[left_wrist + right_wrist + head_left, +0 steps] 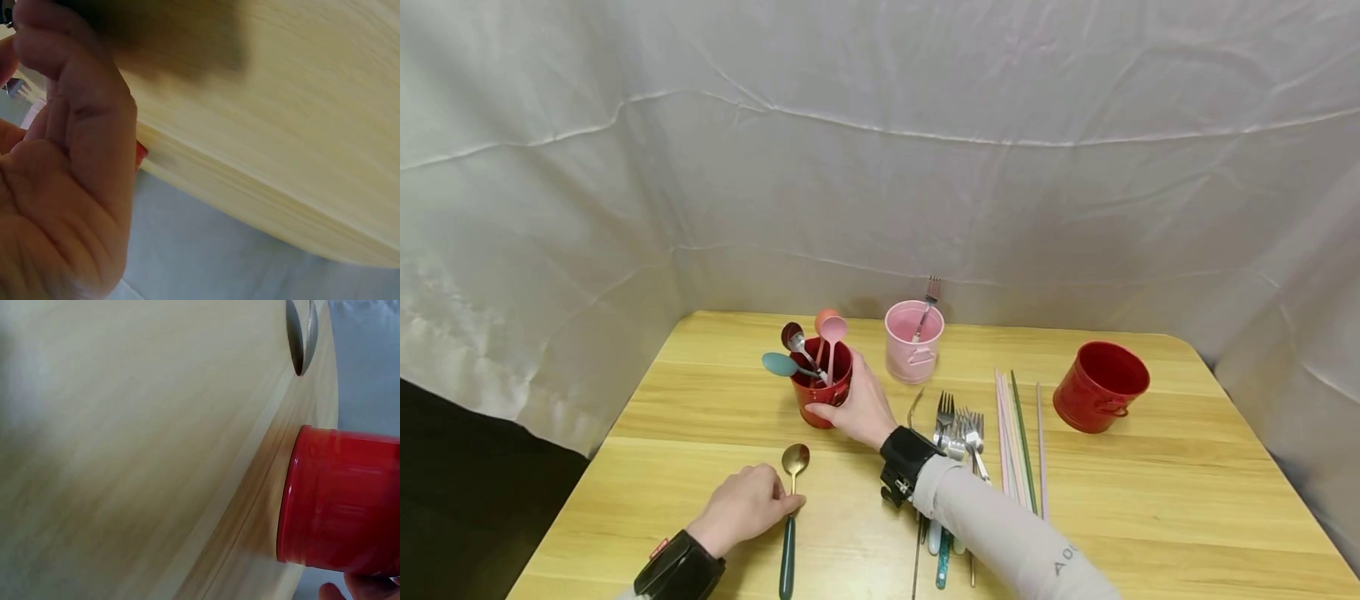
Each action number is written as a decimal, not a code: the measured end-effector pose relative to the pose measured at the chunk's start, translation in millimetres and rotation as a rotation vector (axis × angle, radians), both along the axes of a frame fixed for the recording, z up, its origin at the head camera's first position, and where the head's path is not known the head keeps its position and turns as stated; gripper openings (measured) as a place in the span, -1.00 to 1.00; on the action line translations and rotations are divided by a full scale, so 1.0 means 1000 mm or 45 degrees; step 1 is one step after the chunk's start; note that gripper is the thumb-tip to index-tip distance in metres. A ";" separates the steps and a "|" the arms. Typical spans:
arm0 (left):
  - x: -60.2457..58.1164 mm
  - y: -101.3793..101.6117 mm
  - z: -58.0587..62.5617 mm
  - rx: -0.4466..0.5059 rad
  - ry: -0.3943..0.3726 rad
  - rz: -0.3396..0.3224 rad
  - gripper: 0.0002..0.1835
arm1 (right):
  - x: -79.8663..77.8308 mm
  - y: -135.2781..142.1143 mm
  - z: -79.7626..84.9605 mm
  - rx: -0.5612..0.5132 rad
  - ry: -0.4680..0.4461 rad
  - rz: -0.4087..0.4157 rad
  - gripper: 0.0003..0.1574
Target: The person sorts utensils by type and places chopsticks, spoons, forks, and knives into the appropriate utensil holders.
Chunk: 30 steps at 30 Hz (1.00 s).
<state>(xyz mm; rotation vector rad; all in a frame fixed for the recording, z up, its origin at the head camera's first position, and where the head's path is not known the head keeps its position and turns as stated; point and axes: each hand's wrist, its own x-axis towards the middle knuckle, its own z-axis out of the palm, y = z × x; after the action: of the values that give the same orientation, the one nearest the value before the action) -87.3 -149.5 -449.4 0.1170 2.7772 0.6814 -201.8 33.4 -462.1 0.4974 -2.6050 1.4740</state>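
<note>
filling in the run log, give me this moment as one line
left hand: pinches gold spoon | right hand: grips red bucket holding spoons | pink bucket: fork inside

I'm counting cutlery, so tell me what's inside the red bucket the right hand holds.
Inside the red bucket are a teal spoon, a pink spoon, an orange spoon and at least one silver-coloured spoon. The wall hides their lower ends and the bucket's floor.
</note>
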 end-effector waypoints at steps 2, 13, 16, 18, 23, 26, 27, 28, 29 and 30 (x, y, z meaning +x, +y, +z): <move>-0.001 0.001 -0.001 0.026 -0.022 -0.002 -0.55 | 0.001 0.000 0.000 0.008 0.001 -0.001 0.16; -0.002 0.001 -0.002 0.109 -0.064 -0.016 -0.63 | 0.003 0.003 0.004 0.051 0.036 0.019 0.16; -0.001 -0.001 -0.001 0.130 -0.058 -0.021 -0.60 | 0.003 0.003 0.005 0.057 0.035 0.018 0.16; 0.001 -0.003 0.001 0.141 -0.044 -0.025 -0.56 | 0.003 0.003 0.005 0.058 0.039 0.019 0.16; 0.008 -0.007 0.010 0.124 0.010 0.017 -0.57 | 0.003 0.003 0.006 0.054 0.043 0.024 0.17; 0.009 -0.009 0.015 0.108 0.042 0.056 -0.67 | 0.002 0.003 0.005 0.063 0.045 0.023 0.17; 0.010 -0.009 0.017 0.105 0.043 0.067 -0.70 | 0.002 0.003 0.005 0.068 0.043 0.021 0.17; 0.010 -0.010 0.018 0.105 0.048 0.074 -0.71 | 0.002 0.003 0.004 0.071 0.042 0.021 0.17; 0.010 -0.010 0.020 0.105 0.060 0.075 -0.73 | 0.002 0.003 0.003 0.076 0.040 0.020 0.17; 0.010 -0.010 0.021 0.105 0.072 0.077 -0.76 | 0.002 0.003 0.002 0.080 0.044 0.018 0.16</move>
<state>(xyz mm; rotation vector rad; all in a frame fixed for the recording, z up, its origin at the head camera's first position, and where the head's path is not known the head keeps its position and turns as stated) -77.7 -159.3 -428.7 0.0699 2.8173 0.8210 -199.5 36.9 -459.7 0.5444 -2.6331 1.3790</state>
